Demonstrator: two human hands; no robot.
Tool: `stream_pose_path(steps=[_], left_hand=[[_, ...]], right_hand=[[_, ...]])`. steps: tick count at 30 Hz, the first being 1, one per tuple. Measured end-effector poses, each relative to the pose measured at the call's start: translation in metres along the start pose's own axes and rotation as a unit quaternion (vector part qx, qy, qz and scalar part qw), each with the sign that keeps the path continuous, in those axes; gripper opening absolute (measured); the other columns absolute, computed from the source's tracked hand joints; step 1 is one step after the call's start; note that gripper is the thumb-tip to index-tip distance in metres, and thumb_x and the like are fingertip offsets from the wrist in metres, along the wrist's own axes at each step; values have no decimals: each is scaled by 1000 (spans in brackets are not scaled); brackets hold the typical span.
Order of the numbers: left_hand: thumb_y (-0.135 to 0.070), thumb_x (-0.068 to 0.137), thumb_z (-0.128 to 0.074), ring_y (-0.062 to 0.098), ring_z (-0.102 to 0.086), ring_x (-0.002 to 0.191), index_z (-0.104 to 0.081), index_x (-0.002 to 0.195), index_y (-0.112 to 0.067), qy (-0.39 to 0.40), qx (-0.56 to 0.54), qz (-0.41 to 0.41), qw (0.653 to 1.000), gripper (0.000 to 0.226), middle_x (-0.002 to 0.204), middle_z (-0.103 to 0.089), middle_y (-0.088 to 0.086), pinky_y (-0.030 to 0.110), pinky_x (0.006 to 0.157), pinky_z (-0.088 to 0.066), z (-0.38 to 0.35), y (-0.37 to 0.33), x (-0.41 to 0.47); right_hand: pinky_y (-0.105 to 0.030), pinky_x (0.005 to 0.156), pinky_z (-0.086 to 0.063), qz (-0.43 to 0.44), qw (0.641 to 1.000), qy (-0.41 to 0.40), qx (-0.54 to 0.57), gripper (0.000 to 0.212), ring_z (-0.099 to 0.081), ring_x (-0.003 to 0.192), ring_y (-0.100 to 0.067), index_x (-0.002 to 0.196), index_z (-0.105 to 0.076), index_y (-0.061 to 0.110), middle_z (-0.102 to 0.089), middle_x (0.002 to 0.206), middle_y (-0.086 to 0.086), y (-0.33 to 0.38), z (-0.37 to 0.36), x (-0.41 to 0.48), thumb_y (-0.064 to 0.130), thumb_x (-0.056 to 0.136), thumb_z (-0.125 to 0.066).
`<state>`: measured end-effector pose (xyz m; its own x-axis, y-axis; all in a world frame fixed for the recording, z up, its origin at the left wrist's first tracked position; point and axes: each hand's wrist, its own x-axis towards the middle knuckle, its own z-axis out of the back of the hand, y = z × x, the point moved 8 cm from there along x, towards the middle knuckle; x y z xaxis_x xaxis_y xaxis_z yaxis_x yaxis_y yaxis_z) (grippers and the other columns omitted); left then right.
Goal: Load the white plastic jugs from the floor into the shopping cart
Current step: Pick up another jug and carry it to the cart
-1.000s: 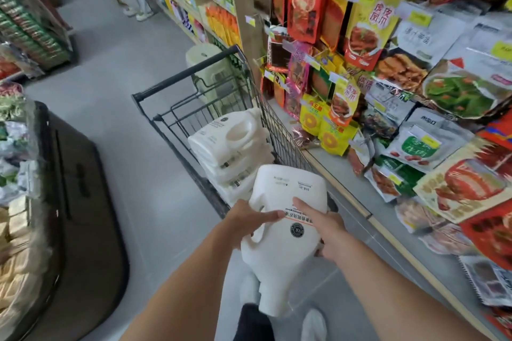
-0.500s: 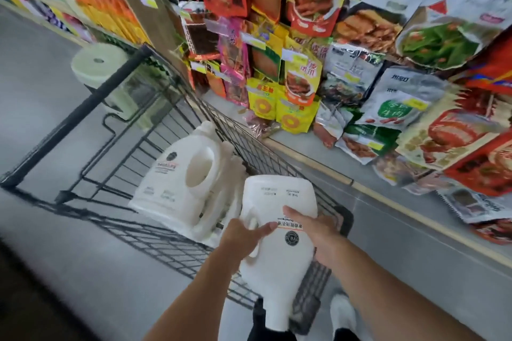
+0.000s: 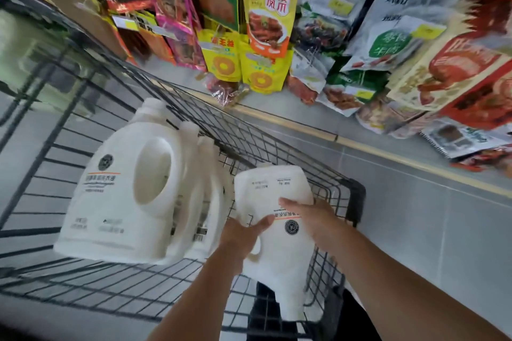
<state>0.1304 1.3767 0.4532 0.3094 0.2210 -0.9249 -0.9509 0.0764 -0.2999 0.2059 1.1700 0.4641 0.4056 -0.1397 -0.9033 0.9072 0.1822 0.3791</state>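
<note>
White plastic jug (image 3: 288, 260), inverted over shopping cart (image 3: 357, 196) corner beside stowed jugs (image 3: 116, 202): rigid, slick, probably heavy; left hand (image 3: 241, 235) fingers hooked in handle, the surest hold, right hand (image 3: 315, 221) gripping flank.

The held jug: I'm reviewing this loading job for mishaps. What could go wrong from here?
1. The held jug hangs cap end down between the left hand and right hand; a loose cap might leak.
2. Its neck sits low by the near wire end of the shopping cart and could snag there.
3. The gap beside the loaded jugs looks tight, so the held jug may knock them.
</note>
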Motion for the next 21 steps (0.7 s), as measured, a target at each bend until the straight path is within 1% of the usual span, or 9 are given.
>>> stream_pose_path(steps=[3, 6, 7, 10, 12, 15, 17, 19, 21], left_hand=[[-79, 62, -89, 38, -60, 138, -45, 156, -7, -3, 11, -31, 999, 126, 152, -61, 15, 57, 110, -56, -5, 3, 6], [-73, 70, -89, 35, -56, 143, -42, 159, -9, -11, -7, -46, 999, 119, 158, -56, 11, 55, 115, -52, -8, 9, 9], [-76, 69, -87, 36, -55, 144, -41, 160, -11, -11, -3, -46, 999, 122, 159, -55, 11, 56, 115, -52, -8, 9, 8], [-102, 41, -73, 38, -59, 141, -43, 159, -14, -21, 40, -46, 998, 150, 158, -57, 10, 59, 111, -56, -8, 9, 5], [-102, 35, -68, 41, -61, 140, -46, 158, -13, -29, 40, -31, 998, 153, 155, -60, 12, 61, 111, -56, -7, 16, 6], [-88, 55, -80, 42, -61, 140, -42, 163, -14, -29, 23, -26, 999, 136, 156, -59, 14, 61, 112, -55, -3, 9, -11], [-72, 75, -85, 39, -59, 141, -39, 165, -14, -35, 36, -33, 998, 117, 162, -53, 13, 57, 112, -56, 1, 2, -24], [-64, 82, -86, 37, -60, 138, -41, 164, -15, -45, 44, -35, 997, 106, 159, -56, 13, 56, 111, -57, 6, -7, -37], [-60, 85, -85, 36, -65, 130, -49, 158, -15, -51, 58, -47, 996, 94, 150, -62, 12, 54, 107, -59, 11, -23, -55]], right_hand=[[-45, 84, -68, 17, 1000, 4, -25, 50, -84, 85, -28, 109, -79, 15, -86, 93, -7, -8, 3, 15, 26, 66, -104], [-49, 89, -68, 28, 999, 8, -30, 72, -84, 89, -26, 118, -77, 17, -86, 101, -4, -13, 1, 19, 36, 55, -106], [-49, 90, -67, 25, 999, 10, -31, 75, -84, 91, -26, 121, -75, 18, -85, 103, -3, -16, 0, 21, 37, 56, -106], [-43, 92, -65, 31, 999, -6, -37, 67, -80, 97, -25, 124, -70, 17, -82, 110, -4, -13, -1, 13, 28, 66, -103], [-42, 94, -64, 37, 997, -31, -55, 68, -78, 99, -25, 125, -69, 16, -80, 114, -4, -11, -1, 6, 29, 67, -102], [-47, 94, -65, 34, 996, -40, -67, 68, -79, 96, -26, 126, -70, 16, -80, 113, -5, -8, 2, -8, 34, 67, -100], [-48, 94, -65, 36, 997, -32, -57, 58, -79, 92, -26, 121, -71, 14, -80, 106, -5, -1, 7, -23, 29, 73, -99], [-50, 97, -64, 42, 998, -31, -35, 47, -77, 88, -25, 116, -69, 11, -76, 98, -4, 7, 16, -41, 22, 79, -96], [-54, 98, -63, 42, 999, -23, -9, 62, -76, 97, -30, 130, -64, 9, -76, 107, -7, 15, 25, -57, 23, 79, -96]])
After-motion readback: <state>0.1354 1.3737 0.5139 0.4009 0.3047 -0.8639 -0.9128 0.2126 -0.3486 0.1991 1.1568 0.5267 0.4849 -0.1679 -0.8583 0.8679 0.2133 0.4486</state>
